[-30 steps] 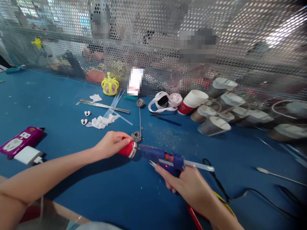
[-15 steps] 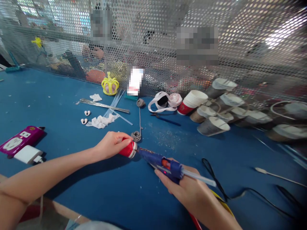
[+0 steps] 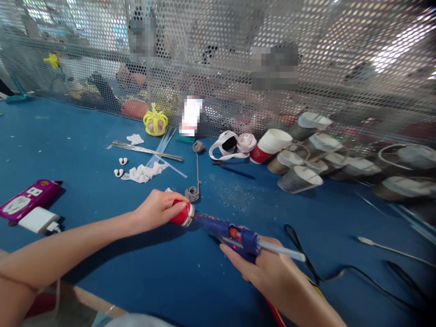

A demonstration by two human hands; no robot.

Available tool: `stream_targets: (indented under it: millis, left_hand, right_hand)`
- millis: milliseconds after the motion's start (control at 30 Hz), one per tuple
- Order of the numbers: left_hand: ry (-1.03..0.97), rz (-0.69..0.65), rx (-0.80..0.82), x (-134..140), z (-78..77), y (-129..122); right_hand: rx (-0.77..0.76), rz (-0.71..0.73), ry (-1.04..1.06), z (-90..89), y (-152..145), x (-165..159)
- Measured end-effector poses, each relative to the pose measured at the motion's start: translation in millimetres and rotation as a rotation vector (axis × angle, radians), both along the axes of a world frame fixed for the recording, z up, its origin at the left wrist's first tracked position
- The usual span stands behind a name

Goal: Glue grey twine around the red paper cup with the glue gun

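My left hand (image 3: 157, 211) is closed around a red paper cup (image 3: 181, 213) with a white rim, lying on its side just above the blue table (image 3: 163, 277). In my right hand (image 3: 264, 263) is a blue hot glue gun (image 3: 230, 234), its red light lit and a clear glue stick (image 3: 282, 250) poking out of the back. The gun's nozzle points at the cup's rim; I cannot tell whether it touches. Just beyond the cup lies a coil of grey yarn (image 3: 192, 194), joined by a strand to a small grey ball (image 3: 198, 146).
Stacked paper cups (image 3: 272, 144) and several grey-wrapped cups (image 3: 299, 180) stand at the back right. Pliers (image 3: 235, 170), wires (image 3: 146, 151) and a yellow crown (image 3: 155, 121) lie farther back. A purple power bank (image 3: 30, 197) is at left, a black cord (image 3: 306, 259) at right. Perforated metal panels (image 3: 218, 68) close the back.
The view has shifted slightly. Both hands keep their hold on the cup and the glue gun, and the nozzle stays at the rim with hardly any movement.
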State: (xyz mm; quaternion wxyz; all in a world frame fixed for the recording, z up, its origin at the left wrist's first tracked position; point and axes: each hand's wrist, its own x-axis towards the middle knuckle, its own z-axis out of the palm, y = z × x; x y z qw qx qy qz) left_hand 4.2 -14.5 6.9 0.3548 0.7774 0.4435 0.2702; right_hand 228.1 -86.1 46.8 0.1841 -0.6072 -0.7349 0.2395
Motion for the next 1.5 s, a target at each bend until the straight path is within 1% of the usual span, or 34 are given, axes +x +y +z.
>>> stream_targets:
  millis: [100, 200, 267, 367, 633, 767, 900, 1000, 1133, 1300, 1400, 1500]
  left_hand:
    - [0.002, 0.002, 0.004, 0, 0.7, 0]
    - [0.001, 0.001, 0.020, 0, 0.8, 0]
    - [0.006, -0.001, 0.033, 0, 0.9, 0]
    - [0.022, 0.008, 0.031, 0, 1.6, 0]
    - [0.020, -0.001, 0.030, 0, 2.4, -1]
    - [0.010, -0.023, 0.047, -1, 1.2, -2]
    - [-0.022, -0.022, 0.025, -1, -0.6, -3]
    - [-0.022, -0.014, 0.013, -2, -1.5, -3]
    - [-0.016, -0.038, 0.041, -2, -0.4, -4]
    - [-0.025, -0.051, 0.059, -3, 0.9, -4]
    - [-0.033, -0.047, 0.052, -4, -0.3, -5]
    - [-0.025, -0.058, 0.070, -4, -1.4, -7]
  right_hand:
    - [-0.035, -0.005, -0.003, 1.9, 0, 0]
    - [-0.084, -0.039, -0.016, 5.0, 0, -2]
    - [-0.096, -0.032, -0.019, 7.3, 0, -3]
    - [-0.090, 0.019, -0.023, 9.1, -1, -4]
    - [-0.048, 0.025, -0.063, 5.7, -4, -2]
    - [-0.077, -0.028, -0.021, 6.6, 0, -3]
    - [-0.084, -0.064, -0.033, 5.4, 3, -3]
    - [-0.095, -0.068, -0.031, 6.1, 3, -3]
    - [-0.105, -0.061, -0.012, 9.0, 0, -4]
    - [-0.122, -0.079, 0.001, 6.5, 3, -2]
    - [-0.177, -0.124, 0.021, 6.3, 6, -3]
    - [-0.229, -0.201, 0.052, 10.1, 6, -5]
